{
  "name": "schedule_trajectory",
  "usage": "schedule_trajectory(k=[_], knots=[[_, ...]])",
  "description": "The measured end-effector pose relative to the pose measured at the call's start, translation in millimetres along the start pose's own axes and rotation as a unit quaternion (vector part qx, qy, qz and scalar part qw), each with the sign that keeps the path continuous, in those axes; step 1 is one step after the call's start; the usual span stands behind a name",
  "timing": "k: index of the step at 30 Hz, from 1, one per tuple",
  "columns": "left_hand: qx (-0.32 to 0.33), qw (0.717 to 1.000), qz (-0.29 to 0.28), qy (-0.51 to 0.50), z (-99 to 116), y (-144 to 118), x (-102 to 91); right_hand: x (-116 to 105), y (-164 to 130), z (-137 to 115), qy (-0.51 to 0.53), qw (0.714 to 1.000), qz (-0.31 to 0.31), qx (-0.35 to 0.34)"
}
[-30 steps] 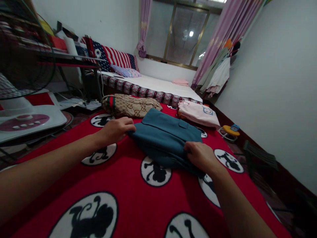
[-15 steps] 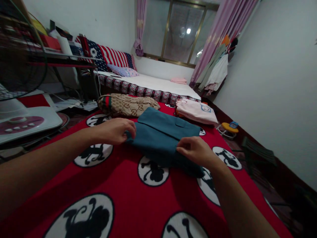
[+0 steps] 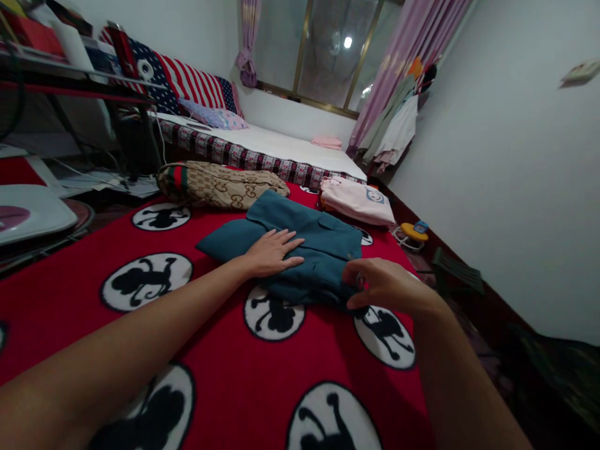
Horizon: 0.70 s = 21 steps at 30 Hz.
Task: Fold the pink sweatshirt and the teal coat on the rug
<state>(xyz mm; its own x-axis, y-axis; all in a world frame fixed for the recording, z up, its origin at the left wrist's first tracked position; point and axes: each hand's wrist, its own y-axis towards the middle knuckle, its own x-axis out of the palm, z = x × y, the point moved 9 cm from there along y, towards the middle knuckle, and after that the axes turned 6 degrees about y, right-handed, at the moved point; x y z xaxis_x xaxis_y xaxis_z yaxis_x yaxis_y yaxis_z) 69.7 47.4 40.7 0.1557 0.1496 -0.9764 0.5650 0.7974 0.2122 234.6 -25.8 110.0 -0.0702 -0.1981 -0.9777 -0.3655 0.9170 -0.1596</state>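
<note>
A folded teal garment (image 3: 304, 215) with a seam and a pocket slit lies on a red blanket (image 3: 225, 375) patterned with white discs and dark figures. My left hand (image 3: 274, 253) rests flat on the garment's near left part, fingers stretched out and spread. At the near right edge my right hand (image 3: 377, 284) is curled, with thumb and fingers about the teal cloth; some of its fingertips are hidden. On the left the cloth sticks out in a pointed corner. Behind the garment sit a patterned brown bag-like bundle (image 3: 225, 184) and a folded pale pink garment (image 3: 356, 200).
A bed (image 3: 281, 147) with a purple pillow (image 3: 215, 117) stands beneath the window. To the left is a cluttered desk (image 3: 84, 90). Along the right wall are a yellow stool (image 3: 413, 232) and a dark folding stool (image 3: 457, 273); clothes (image 3: 398, 128) hang beside the curtain.
My left hand has let go of the garment's left edge and now lies flat on top, farther right. My right hand has shifted slightly along the right side. The view has turned a little.
</note>
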Motion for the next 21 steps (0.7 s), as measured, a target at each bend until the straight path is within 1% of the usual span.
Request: schedule_trajectory(k=[3, 5, 10, 11, 14, 15, 16, 17, 19, 20, 21], knots=[[0.006, 1.0, -0.002, -0.011, 0.0, -2.2, -4.2, 13.9, 2.1, -5.0, -0.067, 0.998, 0.02, -0.002], [0.002, 1.0, -0.001, -0.016, 0.5, -3.5, -5.7, 19.5, 2.9, -5.3, -0.088, 0.996, 0.036, 0.003], [0.002, 1.0, 0.011, -0.026, 3.2, -5.6, -5.7, 12.3, -10.9, 0.2, -0.045, 0.995, 0.09, 0.0], [0.003, 1.0, 0.013, -0.027, 3.5, -5.7, -5.6, 14.0, -13.2, 1.8, -0.046, 0.995, 0.084, 0.002], [0.003, 0.999, 0.014, -0.03, 3.0, -5.3, -5.0, 27.6, -12.2, 4.9, -0.053, 0.998, 0.012, 0.016], [0.002, 0.999, 0.013, -0.03, 2.9, -5.0, -4.7, 27.5, -9.3, 4.7, -0.044, 0.999, 0.003, 0.021], [0.002, 0.999, 0.013, -0.031, 2.9, -4.6, -4.4, 22.0, -4.8, 3.0, -0.023, 0.999, 0.016, 0.023], [0.0, 0.999, 0.014, -0.032, 2.8, -4.2, -4.1, 12.1, 1.2, -0.4, 0.011, 0.999, 0.049, 0.018], [-0.004, 0.999, 0.017, -0.034, 2.9, -3.4, -3.5, -14.2, 15.4, -10.0, 0.091, 0.984, 0.151, -0.007], [-0.006, 0.999, 0.022, -0.035, 3.0, -2.9, -3.4, -24.9, 23.4, -15.4, 0.122, 0.971, 0.202, -0.025], [-0.009, 0.999, 0.028, -0.036, 2.8, -2.5, -3.5, -31.1, 32.5, -21.5, 0.141, 0.959, 0.242, -0.044]])
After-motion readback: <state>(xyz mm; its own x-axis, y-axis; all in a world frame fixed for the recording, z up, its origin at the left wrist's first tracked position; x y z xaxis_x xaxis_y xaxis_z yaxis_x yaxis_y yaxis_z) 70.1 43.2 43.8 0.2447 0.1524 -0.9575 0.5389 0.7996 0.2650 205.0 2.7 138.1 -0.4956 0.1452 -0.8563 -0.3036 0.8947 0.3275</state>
